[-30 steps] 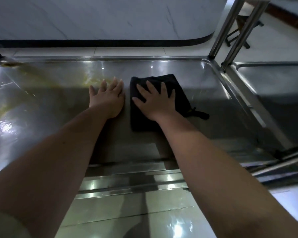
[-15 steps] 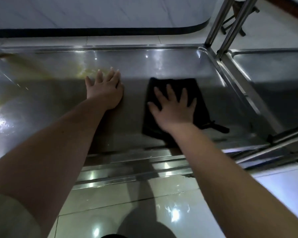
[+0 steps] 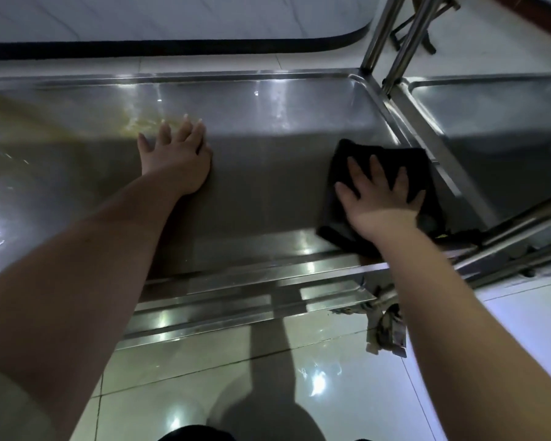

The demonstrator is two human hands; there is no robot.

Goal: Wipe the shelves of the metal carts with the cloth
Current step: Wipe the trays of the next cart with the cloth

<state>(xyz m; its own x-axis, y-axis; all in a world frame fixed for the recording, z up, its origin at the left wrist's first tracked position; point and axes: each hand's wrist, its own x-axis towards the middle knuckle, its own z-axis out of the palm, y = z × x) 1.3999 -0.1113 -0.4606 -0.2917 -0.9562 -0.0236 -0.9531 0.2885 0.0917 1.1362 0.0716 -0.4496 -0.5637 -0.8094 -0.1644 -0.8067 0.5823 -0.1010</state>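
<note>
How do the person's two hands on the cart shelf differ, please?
The left hand rests on the bare shelf, mid-way along; the right hand presses the black cloth near its right end. The left hand's fingertips reach a yellowish smear; the right hand's lie on cloth. Both are flat, fingers spread.

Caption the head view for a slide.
Right hand presses a black cloth on the cart shelf near its right edge; left hand rests flat beside a yellowish smear.
</note>
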